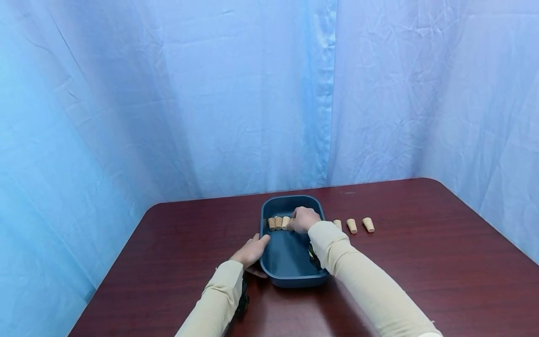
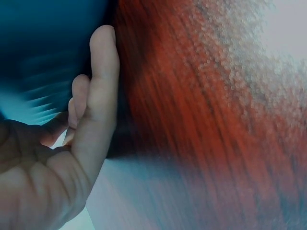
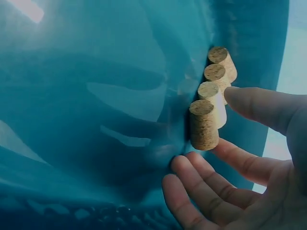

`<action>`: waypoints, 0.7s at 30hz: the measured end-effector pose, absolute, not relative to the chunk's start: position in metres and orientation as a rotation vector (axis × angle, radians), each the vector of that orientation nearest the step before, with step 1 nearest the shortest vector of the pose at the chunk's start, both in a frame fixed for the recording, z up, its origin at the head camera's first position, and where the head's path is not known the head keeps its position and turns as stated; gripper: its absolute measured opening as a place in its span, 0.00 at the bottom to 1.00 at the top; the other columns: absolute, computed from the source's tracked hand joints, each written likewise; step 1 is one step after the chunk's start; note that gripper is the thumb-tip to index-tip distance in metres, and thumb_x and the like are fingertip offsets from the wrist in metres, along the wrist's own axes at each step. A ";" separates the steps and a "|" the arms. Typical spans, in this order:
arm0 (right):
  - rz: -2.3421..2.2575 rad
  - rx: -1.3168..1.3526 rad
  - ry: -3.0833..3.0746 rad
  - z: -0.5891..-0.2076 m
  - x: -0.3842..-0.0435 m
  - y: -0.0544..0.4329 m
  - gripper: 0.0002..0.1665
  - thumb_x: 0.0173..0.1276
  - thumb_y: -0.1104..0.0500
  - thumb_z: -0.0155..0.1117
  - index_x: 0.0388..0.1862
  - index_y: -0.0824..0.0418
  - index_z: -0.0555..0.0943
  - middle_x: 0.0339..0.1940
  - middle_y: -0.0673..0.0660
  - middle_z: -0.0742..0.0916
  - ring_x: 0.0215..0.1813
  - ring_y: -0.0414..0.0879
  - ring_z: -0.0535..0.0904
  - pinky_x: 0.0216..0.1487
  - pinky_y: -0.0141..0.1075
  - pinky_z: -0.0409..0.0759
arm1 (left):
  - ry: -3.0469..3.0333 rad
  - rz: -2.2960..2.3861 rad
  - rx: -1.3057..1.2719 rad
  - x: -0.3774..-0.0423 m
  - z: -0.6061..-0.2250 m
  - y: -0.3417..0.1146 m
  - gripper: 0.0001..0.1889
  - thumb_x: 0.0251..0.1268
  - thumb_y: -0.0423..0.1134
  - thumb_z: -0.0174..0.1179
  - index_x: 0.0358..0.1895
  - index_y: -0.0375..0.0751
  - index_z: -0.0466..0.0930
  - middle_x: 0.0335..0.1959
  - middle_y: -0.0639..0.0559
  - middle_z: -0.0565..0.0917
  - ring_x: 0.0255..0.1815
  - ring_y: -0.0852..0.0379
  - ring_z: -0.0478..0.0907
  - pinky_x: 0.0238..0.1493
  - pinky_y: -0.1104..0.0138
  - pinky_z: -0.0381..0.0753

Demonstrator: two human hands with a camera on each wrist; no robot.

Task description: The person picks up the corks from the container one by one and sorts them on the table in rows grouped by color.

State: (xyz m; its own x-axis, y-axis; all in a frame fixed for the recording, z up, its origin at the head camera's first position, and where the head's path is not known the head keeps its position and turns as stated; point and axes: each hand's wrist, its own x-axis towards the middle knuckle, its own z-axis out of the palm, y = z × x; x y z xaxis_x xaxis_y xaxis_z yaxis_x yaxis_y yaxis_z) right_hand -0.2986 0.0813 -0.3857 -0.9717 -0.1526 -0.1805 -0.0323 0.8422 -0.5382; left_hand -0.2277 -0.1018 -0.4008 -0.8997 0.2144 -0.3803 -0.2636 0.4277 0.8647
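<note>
While working over the wood-grain table [image 1: 181, 243], grips the blue tray [image 1: 299, 282] by its left wall with left hand [image 1: 250, 251]. Inside it, with half-open right hand [image 1: 305, 219], touches a row of four corks [image 1: 278, 223]; cannot tell whether pinching one. Right of the tray: three loose corks [image 1: 352, 226].

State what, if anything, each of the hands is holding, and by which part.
The left hand holds the blue tray by its left rim. The right hand is at the end cork inside it; whether it grips that cork cannot be told.
</note>
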 end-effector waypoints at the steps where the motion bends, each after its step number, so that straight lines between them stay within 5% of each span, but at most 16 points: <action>1: -0.804 -0.143 2.810 -0.386 -0.298 0.081 0.10 0.71 0.58 0.66 0.33 0.65 0.81 0.29 0.56 0.81 0.31 0.49 0.75 0.34 0.40 0.79 | 2.250 1.476 -0.048 -0.228 -0.401 -0.102 0.35 0.81 0.50 0.38 0.80 0.32 0.46 0.68 0.27 0.63 0.49 0.35 0.81 0.32 0.50 0.91; 5: -0.782 -0.106 2.817 -0.388 -0.298 0.080 0.16 0.70 0.59 0.67 0.23 0.59 0.74 0.19 0.51 0.70 0.23 0.45 0.65 0.26 0.37 0.67 | 2.252 1.475 -0.065 -0.227 -0.401 -0.101 0.36 0.81 0.51 0.38 0.81 0.33 0.45 0.71 0.28 0.59 0.50 0.35 0.80 0.31 0.50 0.91; 10: -0.704 -0.069 2.840 -0.389 -0.297 0.075 0.09 0.69 0.58 0.70 0.39 0.63 0.84 0.30 0.57 0.82 0.31 0.50 0.76 0.33 0.42 0.79 | 2.255 1.474 -0.065 -0.227 -0.401 -0.101 0.36 0.81 0.51 0.38 0.81 0.33 0.44 0.73 0.29 0.58 0.51 0.34 0.79 0.31 0.50 0.91; 21: -0.553 -0.057 2.950 -0.394 -0.295 0.067 0.06 0.70 0.59 0.69 0.36 0.62 0.84 0.32 0.60 0.83 0.32 0.53 0.78 0.32 0.44 0.81 | 2.259 1.460 -0.076 -0.226 -0.400 -0.100 0.37 0.81 0.51 0.37 0.82 0.33 0.41 0.76 0.29 0.54 0.56 0.32 0.76 0.32 0.50 0.91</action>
State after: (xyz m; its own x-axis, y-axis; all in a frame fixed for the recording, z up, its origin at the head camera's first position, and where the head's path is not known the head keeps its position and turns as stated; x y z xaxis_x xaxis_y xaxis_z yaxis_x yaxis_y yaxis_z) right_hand -0.2951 0.0675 -0.3939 -0.9896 -0.0627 -0.1294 -0.0115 0.9317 -0.3631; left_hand -0.2263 -0.1002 -0.3999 -0.8988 0.1912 -0.3945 -0.2811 0.4391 0.8533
